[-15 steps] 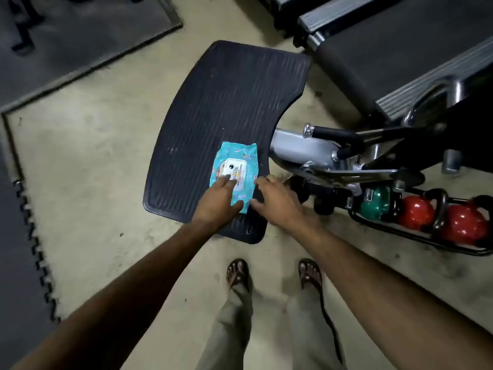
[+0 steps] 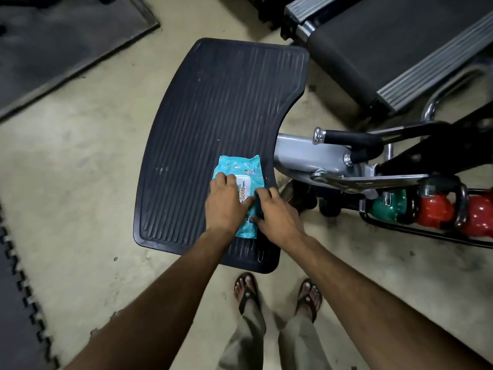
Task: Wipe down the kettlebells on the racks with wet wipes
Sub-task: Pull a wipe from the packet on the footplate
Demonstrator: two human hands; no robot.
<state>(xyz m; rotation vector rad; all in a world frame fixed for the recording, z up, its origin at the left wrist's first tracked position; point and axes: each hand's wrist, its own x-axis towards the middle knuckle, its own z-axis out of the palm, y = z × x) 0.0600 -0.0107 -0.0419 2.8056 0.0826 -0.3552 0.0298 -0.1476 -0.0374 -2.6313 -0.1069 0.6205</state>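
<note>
A turquoise pack of wet wipes (image 2: 241,168) lies on a black ribbed platform (image 2: 213,116). My left hand (image 2: 225,205) presses flat on the pack's left side, over part of its white lid. My right hand (image 2: 274,212) grips the pack's right edge with fingers curled around it. At the right, a green kettlebell (image 2: 389,205) and two red kettlebells (image 2: 433,210) (image 2: 480,216) sit in a low black rack (image 2: 416,231), well away from both hands.
A grey and black exercise machine frame (image 2: 328,156) with a padded handle rises right of the platform. A treadmill (image 2: 386,49) fills the top right. Black floor mats (image 2: 66,44) lie top left and along the left edge. My sandalled feet (image 2: 246,292) stand below.
Both hands have moved further onto the wipes pack; the left now covers more of the lid and the right has closed on the pack's right edge.
</note>
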